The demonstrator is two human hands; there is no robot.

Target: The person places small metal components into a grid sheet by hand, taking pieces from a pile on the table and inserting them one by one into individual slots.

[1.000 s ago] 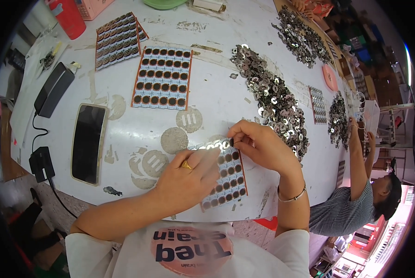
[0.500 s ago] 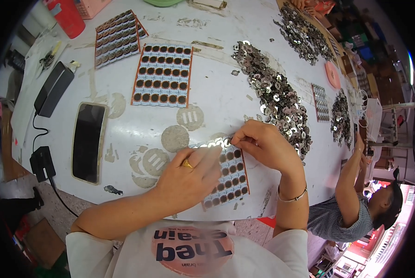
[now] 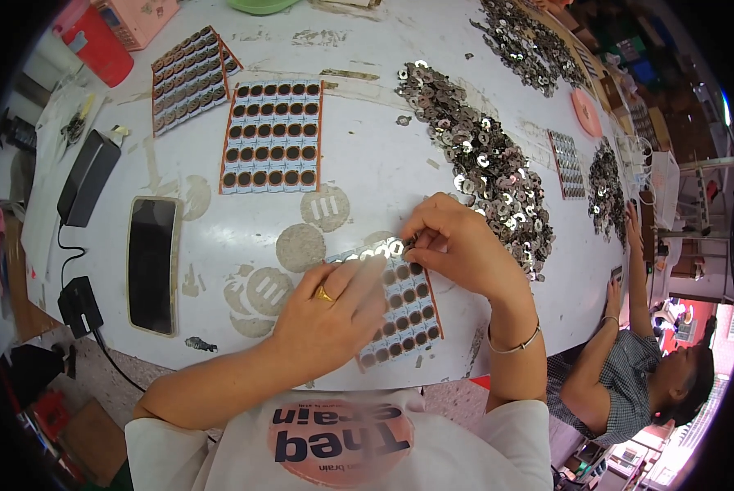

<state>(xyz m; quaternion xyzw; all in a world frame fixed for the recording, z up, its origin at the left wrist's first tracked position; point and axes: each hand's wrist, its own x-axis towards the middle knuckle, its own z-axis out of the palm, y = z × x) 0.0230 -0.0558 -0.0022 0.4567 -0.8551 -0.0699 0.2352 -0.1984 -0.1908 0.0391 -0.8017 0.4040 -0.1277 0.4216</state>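
A sheet (image 3: 412,317) with rows of dark round spots lies in front of me near the table's edge. Shiny metal discs (image 3: 381,250) sit in a line along its far row. My left hand (image 3: 334,304), a gold ring on one finger, rests over the sheet's left part with its fingers stretched out; their tips are blurred. At the sheet's far right corner my right hand (image 3: 455,241) is closed in a pinch, thumb and forefinger on a small metal disc, mostly hidden by the fingertips.
Loose metal discs (image 3: 485,159) form a long pile to the right. A spotted sheet (image 3: 273,135) and stacked filled sheets (image 3: 191,80) lie farther off. A phone (image 3: 152,266), black device (image 3: 88,178) and red cup (image 3: 97,47) stand left. Another person (image 3: 629,372) works at right.
The view has shifted slightly. My right hand has moved a little at the sheet's far corner, still pinching; my left hand stays over the sheet. The other person's arms have spread apart.
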